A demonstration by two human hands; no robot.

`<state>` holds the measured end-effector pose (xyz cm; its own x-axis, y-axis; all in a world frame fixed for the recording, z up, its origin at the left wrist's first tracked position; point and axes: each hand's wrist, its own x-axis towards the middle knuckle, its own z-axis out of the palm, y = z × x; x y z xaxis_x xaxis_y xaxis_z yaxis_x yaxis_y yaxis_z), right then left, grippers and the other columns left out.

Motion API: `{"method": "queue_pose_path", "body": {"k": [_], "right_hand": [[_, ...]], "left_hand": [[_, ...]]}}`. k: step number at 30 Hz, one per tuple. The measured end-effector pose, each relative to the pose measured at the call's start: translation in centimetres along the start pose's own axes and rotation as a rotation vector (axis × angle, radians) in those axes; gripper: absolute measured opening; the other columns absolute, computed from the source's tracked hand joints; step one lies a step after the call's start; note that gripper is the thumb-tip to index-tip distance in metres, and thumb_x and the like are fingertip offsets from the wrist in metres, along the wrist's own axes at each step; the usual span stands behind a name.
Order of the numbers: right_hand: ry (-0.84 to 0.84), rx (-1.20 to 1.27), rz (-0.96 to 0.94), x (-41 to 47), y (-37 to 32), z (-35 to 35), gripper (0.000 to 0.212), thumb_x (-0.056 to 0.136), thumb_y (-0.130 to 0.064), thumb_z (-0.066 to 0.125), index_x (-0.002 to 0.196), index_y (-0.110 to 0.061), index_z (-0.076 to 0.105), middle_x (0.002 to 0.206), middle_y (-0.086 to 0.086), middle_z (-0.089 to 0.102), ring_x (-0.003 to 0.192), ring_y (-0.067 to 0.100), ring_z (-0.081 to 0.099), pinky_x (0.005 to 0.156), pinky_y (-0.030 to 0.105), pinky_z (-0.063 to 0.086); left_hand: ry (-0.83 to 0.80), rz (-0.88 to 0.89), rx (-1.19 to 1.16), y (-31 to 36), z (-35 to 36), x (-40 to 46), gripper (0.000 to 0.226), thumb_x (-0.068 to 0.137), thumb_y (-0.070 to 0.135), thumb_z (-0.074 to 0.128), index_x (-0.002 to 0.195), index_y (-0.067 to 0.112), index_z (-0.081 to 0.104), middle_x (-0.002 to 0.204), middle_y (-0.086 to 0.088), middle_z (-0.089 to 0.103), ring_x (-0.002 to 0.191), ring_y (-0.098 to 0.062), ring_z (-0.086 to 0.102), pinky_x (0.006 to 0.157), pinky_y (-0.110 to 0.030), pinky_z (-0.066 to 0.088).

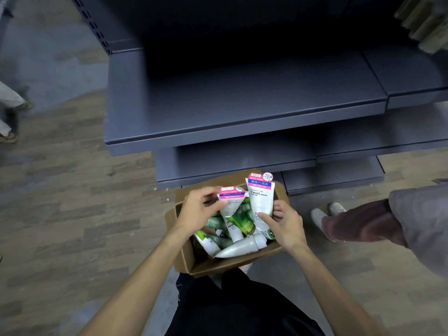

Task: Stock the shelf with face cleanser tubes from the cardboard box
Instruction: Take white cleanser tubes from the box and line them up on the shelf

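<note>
An open cardboard box (186, 260) sits on the floor at the foot of the shelf, holding several white and green cleanser tubes (238, 247). My left hand (197, 210) pinches a white tube with a pink and blue top (231, 202), tilted over the box. My right hand (286, 223) grips a second white facial cleanser tube (260, 202), held upright above the box's right side. The dark grey shelf (242, 103) in front of me is bare, with lower boards stepping down beneath it.
Another person stands at the right, a trouser leg (358, 221) and grey shoes (320, 217) close to the box. Feet of someone else (9, 137) show at the far left. Wood-look floor (72, 202) surrounds the box. Packaged goods (424, 23) hang at the upper right.
</note>
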<state>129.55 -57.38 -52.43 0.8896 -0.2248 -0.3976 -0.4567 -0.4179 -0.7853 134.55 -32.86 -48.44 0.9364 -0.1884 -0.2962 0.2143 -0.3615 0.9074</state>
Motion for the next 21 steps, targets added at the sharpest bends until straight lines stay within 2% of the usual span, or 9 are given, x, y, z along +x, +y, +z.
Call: {"method": "queue_pose_path", "body": {"k": [3, 6, 8, 11, 16, 19, 21], "right_hand": [[-0.003, 0.002, -0.01, -0.1, -0.6, 0.0, 0.038, 0.077, -0.028, 0.084, 0.108, -0.017, 0.065, 0.103, -0.007, 0.073, 0.095, 0.005, 0.068, 0.083, 0.023, 0.057], [-0.036, -0.005, -0.024, -0.4, -1.3, 0.2, 0.038, 0.078, -0.029, 0.084, 0.108, -0.02, 0.063, 0.1, -0.014, 0.07, 0.094, -0.001, 0.066, 0.077, 0.012, 0.053], [-0.054, -0.001, -0.03, -0.6, -1.8, 0.4, 0.034, 0.078, -0.028, 0.084, 0.104, -0.025, 0.062, 0.096, -0.022, 0.067, 0.09, -0.008, 0.065, 0.073, 0.008, 0.052], [-0.082, 0.027, -0.042, -1.0, -2.6, 0.9, 0.03, 0.078, -0.025, 0.083, 0.099, -0.029, 0.061, 0.092, -0.025, 0.067, 0.086, -0.017, 0.063, 0.069, 0.003, 0.05], [-0.145, 0.076, -0.088, -1.4, -4.1, 2.0, 0.029, 0.08, -0.021, 0.082, 0.101, -0.026, 0.063, 0.099, -0.018, 0.071, 0.087, -0.011, 0.066, 0.071, 0.005, 0.051], [-0.166, 0.093, -0.13, -1.6, -5.6, 2.6, 0.025, 0.081, -0.021, 0.082, 0.098, -0.025, 0.064, 0.1, -0.015, 0.073, 0.091, -0.004, 0.068, 0.078, 0.013, 0.055], [-0.173, 0.108, -0.168, -1.6, -7.3, 2.8, 0.025, 0.081, -0.021, 0.081, 0.097, -0.029, 0.063, 0.099, -0.017, 0.072, 0.092, -0.006, 0.067, 0.078, 0.012, 0.054]], "left_hand": [[0.032, 0.053, -0.023, 0.0, 0.2, -0.6, 0.02, 0.085, 0.025, 0.076, 0.095, 0.04, 0.068, 0.102, 0.016, 0.075, 0.096, -0.003, 0.071, 0.083, -0.016, 0.054], [0.118, 0.045, -0.115, -0.3, -0.4, -1.4, 0.024, 0.088, 0.02, 0.073, 0.094, 0.043, 0.07, 0.102, 0.015, 0.075, 0.097, -0.004, 0.071, 0.081, -0.017, 0.054], [0.161, 0.032, -0.176, -0.3, -0.9, -1.9, 0.027, 0.09, 0.017, 0.07, 0.097, 0.043, 0.07, 0.104, 0.012, 0.075, 0.099, -0.006, 0.07, 0.083, -0.023, 0.055], [0.187, 0.009, -0.227, -0.1, -1.6, -2.5, 0.022, 0.091, 0.014, 0.069, 0.099, 0.034, 0.071, 0.103, 0.009, 0.076, 0.098, -0.008, 0.07, 0.084, -0.033, 0.056], [0.24, 0.029, -0.244, 0.9, -3.2, -3.3, 0.017, 0.091, 0.003, 0.067, 0.099, 0.018, 0.07, 0.098, 0.004, 0.076, 0.09, -0.007, 0.07, 0.087, -0.037, 0.056], [0.253, 0.048, -0.23, 1.8, -4.6, -3.6, 0.017, 0.091, 0.001, 0.066, 0.099, 0.016, 0.069, 0.096, 0.004, 0.076, 0.089, -0.005, 0.069, 0.086, -0.033, 0.056], [0.255, 0.075, -0.204, 2.4, -5.8, -3.5, 0.013, 0.091, 0.002, 0.066, 0.1, 0.012, 0.069, 0.096, 0.006, 0.075, 0.089, -0.003, 0.069, 0.084, -0.029, 0.056]]}}
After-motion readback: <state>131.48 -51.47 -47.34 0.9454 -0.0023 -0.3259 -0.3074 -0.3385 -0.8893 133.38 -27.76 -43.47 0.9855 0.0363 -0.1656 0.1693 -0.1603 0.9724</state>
